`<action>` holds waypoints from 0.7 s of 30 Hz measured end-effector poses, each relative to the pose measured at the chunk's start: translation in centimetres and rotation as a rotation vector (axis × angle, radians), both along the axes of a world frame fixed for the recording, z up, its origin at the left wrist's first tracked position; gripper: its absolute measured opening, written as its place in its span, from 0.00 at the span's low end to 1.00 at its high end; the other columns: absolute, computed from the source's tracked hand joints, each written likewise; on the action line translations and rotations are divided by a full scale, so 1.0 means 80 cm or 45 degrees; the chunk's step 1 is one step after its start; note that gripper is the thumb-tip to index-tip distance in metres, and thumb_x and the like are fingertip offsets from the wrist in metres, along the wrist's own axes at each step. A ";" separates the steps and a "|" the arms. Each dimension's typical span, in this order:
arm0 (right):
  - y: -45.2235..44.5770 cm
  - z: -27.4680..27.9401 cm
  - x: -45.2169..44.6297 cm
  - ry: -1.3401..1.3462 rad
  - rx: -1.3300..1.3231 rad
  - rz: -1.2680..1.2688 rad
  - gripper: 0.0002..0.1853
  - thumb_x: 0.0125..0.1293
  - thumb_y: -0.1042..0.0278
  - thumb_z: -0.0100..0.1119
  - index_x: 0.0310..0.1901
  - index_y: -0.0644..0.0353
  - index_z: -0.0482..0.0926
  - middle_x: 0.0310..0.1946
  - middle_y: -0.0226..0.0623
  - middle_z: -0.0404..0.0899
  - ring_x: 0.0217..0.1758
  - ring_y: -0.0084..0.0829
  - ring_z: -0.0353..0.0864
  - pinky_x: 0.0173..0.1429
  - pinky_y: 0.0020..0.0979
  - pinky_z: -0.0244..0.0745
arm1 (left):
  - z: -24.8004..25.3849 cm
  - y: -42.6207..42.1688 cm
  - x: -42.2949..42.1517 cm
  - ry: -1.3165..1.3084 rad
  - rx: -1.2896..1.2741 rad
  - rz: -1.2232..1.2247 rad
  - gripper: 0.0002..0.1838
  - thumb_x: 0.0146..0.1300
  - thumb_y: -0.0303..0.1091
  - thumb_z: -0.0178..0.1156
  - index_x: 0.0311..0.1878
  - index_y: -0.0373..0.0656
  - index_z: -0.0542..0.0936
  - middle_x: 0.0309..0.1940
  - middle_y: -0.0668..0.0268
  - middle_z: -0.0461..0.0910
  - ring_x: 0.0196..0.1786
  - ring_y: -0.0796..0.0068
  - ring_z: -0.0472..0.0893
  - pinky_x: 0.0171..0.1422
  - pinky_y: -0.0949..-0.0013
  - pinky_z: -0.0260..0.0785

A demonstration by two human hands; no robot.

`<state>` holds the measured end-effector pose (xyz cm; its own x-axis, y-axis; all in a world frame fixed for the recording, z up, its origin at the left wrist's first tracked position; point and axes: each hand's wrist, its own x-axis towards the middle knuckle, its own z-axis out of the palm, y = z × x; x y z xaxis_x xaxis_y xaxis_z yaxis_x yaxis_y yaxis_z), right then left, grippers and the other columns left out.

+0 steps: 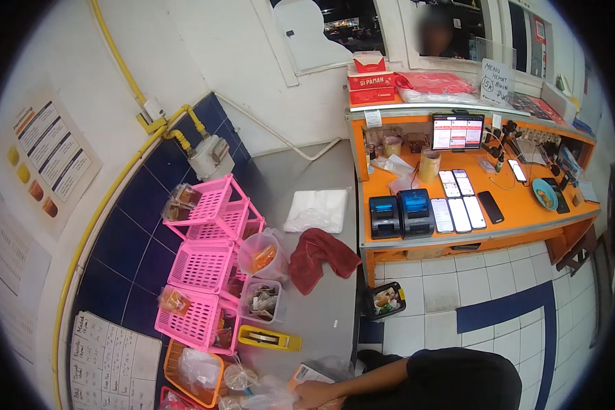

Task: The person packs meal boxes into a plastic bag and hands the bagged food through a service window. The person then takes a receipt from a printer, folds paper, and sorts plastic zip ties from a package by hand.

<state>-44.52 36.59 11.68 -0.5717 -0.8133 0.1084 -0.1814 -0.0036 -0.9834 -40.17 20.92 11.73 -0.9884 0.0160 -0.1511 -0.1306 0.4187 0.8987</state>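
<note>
From the lower right, my right arm in a black sleeve reaches left across the grey counter. At the bottom edge my right hand [313,394] is closed at a clear plastic bag [273,395], its fingertips partly hidden. A white and orange box or card [310,374] lies just behind the hand, under clear plastic. Close by on the left are a round clear tub [240,376] and an orange basket [173,357] with plastic bags in it. A yellow tape dispenser [270,338] sits a little farther up the counter. My left hand is out of view.
Pink tiered racks [201,266] with packets stand along the tiled wall, beside plastic tubs [262,301]. A dark red cloth [321,260] and white sheets [316,210] lie on the counter. An orange desk [410,198] holds phones and printers. A person [436,34] is beyond the window.
</note>
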 end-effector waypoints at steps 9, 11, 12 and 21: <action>-0.056 -0.086 0.008 -0.926 0.327 -0.153 0.26 0.63 0.50 0.54 0.31 0.74 0.81 0.24 0.43 0.85 0.22 0.33 0.85 0.28 0.31 0.84 | -0.003 0.003 0.001 -0.015 0.041 -0.003 0.15 0.74 0.41 0.51 0.49 0.39 0.80 0.45 0.53 0.84 0.48 0.56 0.83 0.54 0.56 0.75; -0.034 -0.070 0.017 -0.908 0.167 -0.156 0.26 0.63 0.50 0.54 0.35 0.73 0.81 0.26 0.43 0.85 0.23 0.33 0.86 0.29 0.31 0.84 | -0.001 0.004 -0.003 -0.018 0.047 -0.003 0.15 0.74 0.40 0.51 0.49 0.39 0.80 0.45 0.54 0.84 0.48 0.56 0.83 0.54 0.56 0.75; -0.029 -0.065 0.018 -0.897 0.088 -0.160 0.26 0.64 0.49 0.54 0.37 0.73 0.81 0.27 0.44 0.85 0.23 0.33 0.86 0.29 0.31 0.84 | 0.000 0.000 0.000 -0.006 0.049 -0.008 0.15 0.74 0.40 0.51 0.48 0.39 0.81 0.45 0.54 0.84 0.48 0.57 0.83 0.54 0.56 0.75; -0.027 -0.042 0.017 -1.033 0.181 -0.193 0.26 0.64 0.50 0.56 0.47 0.71 0.79 0.29 0.44 0.84 0.28 0.34 0.87 0.32 0.32 0.84 | -0.001 0.004 0.004 -0.026 0.086 0.012 0.15 0.75 0.40 0.51 0.47 0.39 0.81 0.44 0.55 0.84 0.48 0.59 0.83 0.53 0.59 0.75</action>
<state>-43.15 34.46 8.34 -0.5326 -0.6960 -0.4816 0.5942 0.0977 -0.7983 -39.83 21.22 11.64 -0.9853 0.0176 -0.1699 -0.1526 0.3560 0.9219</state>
